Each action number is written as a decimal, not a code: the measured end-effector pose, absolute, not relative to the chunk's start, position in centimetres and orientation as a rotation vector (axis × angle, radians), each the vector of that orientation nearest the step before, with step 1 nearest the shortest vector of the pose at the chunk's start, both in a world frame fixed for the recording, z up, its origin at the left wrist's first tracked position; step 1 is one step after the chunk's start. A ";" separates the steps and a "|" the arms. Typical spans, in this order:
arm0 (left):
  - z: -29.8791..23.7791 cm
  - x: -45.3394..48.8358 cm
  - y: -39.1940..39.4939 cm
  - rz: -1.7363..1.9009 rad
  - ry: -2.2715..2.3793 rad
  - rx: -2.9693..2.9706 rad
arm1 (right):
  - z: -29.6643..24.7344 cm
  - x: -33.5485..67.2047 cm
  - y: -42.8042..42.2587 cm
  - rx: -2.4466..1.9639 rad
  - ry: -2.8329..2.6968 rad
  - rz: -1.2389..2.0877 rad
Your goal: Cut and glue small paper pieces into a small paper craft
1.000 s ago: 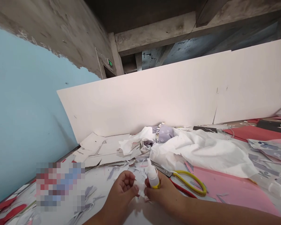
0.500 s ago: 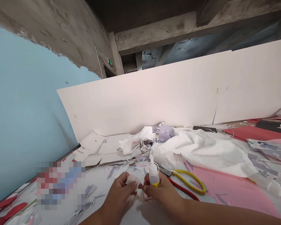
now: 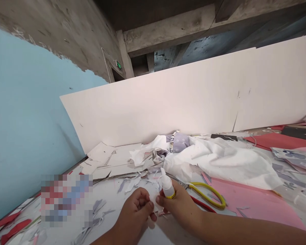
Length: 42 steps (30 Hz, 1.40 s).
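My right hand (image 3: 177, 200) is closed around a small white glue bottle (image 3: 167, 188) with a yellow label, its nozzle pointing up and tilted slightly left. A thin, small white piece (image 3: 156, 203), paper or cloth, sits between my hands, close to my right thumb. My left hand (image 3: 140, 206) is closed in a pinch at the left edge of this piece; part of the grip is hidden by the fingers. Just beyond my right hand lie scissors (image 3: 209, 195) with one yellow and one red handle, their blades partly hidden.
Crumpled white cloth (image 3: 224, 163) and a lilac patterned item (image 3: 181, 142) lie behind the hands. Pink sheet (image 3: 255, 200) spreads to the right, grey-white cardboard (image 3: 124, 156) to the back left. Scraps litter the table. A tall white board (image 3: 155, 105) stands along the back.
The white piece has shifted rightward, from over my left fingers to between both hands. My left fingers have curled more, and the glue bottle leans a little more to the left.
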<state>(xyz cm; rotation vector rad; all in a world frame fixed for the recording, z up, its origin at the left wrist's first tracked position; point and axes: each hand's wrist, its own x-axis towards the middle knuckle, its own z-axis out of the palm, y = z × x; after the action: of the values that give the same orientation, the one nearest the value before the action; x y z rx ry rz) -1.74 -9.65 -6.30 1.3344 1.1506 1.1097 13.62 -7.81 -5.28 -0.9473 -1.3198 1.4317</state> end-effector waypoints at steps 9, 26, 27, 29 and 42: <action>-7.4 -2.3 -9.6 1.087 1.189 1.619 | -5.6 13.2 -8.0 -0.931 -1.277 1.542; -6.0 -1.7 -9.7 1.203 1.178 1.390 | -6.1 13.1 -7.9 -0.939 -1.326 1.541; -6.0 -1.6 -9.7 1.219 1.185 1.383 | -6.1 13.0 -7.9 -0.927 -1.335 1.559; -5.9 -1.7 -9.8 1.247 1.195 1.398 | -6.0 12.9 -8.0 -0.924 -1.358 1.556; -4.6 -1.2 -10.0 1.167 1.258 1.277 | -5.0 13.5 -8.2 -0.960 -1.322 1.466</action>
<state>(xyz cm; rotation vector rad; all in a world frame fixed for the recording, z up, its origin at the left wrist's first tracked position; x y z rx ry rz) -1.24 -10.01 -4.63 1.2768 1.2577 1.1668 13.47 -8.16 -5.05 -0.9603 -1.3216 1.4664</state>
